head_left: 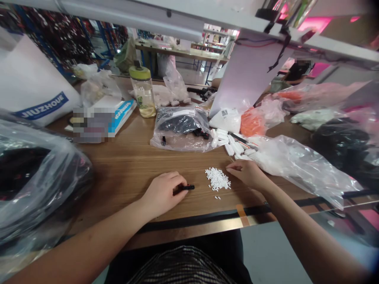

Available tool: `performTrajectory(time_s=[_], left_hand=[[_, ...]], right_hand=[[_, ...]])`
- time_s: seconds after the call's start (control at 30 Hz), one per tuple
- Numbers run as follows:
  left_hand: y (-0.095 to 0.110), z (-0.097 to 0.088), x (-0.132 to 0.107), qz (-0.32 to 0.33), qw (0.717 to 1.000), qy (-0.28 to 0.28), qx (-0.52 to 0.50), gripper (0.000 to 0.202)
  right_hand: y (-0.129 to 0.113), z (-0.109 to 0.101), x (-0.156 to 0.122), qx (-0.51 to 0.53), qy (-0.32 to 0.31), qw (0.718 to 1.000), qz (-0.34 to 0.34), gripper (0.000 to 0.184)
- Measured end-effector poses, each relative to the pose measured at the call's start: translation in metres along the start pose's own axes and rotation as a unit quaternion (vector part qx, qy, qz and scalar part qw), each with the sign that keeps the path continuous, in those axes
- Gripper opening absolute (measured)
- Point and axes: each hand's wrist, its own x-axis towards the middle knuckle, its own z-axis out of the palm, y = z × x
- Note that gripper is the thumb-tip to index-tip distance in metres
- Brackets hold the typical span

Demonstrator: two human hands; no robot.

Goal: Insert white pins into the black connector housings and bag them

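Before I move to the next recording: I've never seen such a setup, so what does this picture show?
This is no machine but bare-handed work at a brown table. The single picture comes from a head-worn camera looking forward and down, so the hands appear as their owner sees them. The left hand holds a small black part. The right hand, thumb and fingers close together, is beside a pile of small white pieces; I cannot tell whether it pinches anything. Farther back are a clear bag with black contents and a bottle with a yellow-green lid.
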Motion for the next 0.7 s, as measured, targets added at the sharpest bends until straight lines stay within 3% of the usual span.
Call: performTrajectory(time_s=[0.17,0.3,0.43,0.57,0.7], left_hand=[[0.000,-0.001,-0.001,-0.003,1.000,-0.008,0.010,0.004],[0.002,-0.002,-0.001,0.002,1.000,-0.002,0.002,0.004],[0.004,-0.001,-0.001,-0.002,1.000,0.006,0.002,0.005],[0.004,0.002,-0.001,-0.007,1.000,0.004,0.003,0.005],[0.004,0.003,-0.002,-0.008,1.000,0.009,-0.006,0.002]], right_hand=[[0.000,0.002,-0.001,-0.017,0.020,1.000,-0.003,0.018],[-0.014,-0.001,-0.002,-0.018,0.027,0.999,-0.012,0.017],[-0.055,0.004,-0.009,0.071,0.035,0.997,-0.010,0.016],[-0.107,0.024,-0.018,0.160,0.018,0.980,-0.119,0.011],[-0.131,0.045,-0.020,0.176,0.010,0.973,-0.148,0.010]])
